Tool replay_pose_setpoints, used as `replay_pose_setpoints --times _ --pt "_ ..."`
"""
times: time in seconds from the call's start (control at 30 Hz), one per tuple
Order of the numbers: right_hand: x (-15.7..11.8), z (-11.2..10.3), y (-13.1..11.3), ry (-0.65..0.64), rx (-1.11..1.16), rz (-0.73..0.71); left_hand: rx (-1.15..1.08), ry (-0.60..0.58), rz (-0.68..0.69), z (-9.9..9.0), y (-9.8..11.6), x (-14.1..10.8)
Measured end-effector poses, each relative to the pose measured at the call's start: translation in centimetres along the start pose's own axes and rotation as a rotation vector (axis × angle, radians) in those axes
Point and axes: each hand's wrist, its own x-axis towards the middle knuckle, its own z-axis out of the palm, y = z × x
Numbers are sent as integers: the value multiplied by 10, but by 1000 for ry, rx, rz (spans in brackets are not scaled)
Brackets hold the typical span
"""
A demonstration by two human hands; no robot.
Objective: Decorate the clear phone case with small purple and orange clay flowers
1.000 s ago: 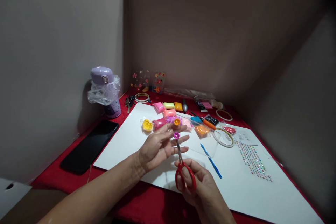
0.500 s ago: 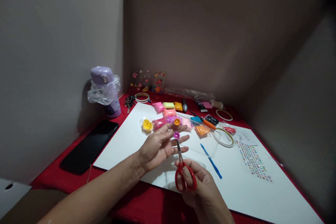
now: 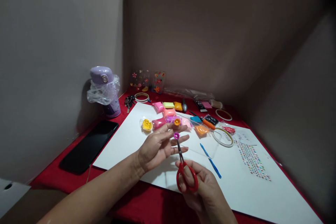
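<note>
My left hand is raised palm up over the white board, its outer fingers spread. A small orange clay flower sits at its fingertips. Close to the thumb tip is a small purple clay flower, met by the point of the scissors; I cannot tell whether fingers or blades bear it. My right hand grips the red-handled scissors with fingers in the loops, blades upward and nearly closed. Behind my left hand lie packets of coloured clay, among them a magenta packet.
The white board covers much of the red cloth. On it lie a blue modelling tool, rhinestone stickers, a ring and yellow clay. To the left are a black phone and a purple bottle.
The scissors' handles have shifted slightly right with my right hand, while their point stays by the purple flower. My left hand has hardly moved.
</note>
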Motion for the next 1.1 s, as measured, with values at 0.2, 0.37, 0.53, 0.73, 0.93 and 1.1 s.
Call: replay_pose_setpoints --times 0.2,0.37,0.53,0.73,0.93,1.1 --pt "-7 1 1 45 -65 39 -6 -5 14 0 1 0" --pt "-14 1 1 65 -89 47 -22 -10 7 -1 2 1" --pt "-16 1 2 55 -131 28 -66 -3 -9 -4 2 1" --pt "-25 -28 -4 -154 -665 -90 -75 7 -3 -4 3 3" --pt "-17 -54 -12 -21 -1731 -468 -91 23 29 -3 3 5" --pt "1 -42 -12 21 -1994 -588 -91 -5 62 -4 6 5"
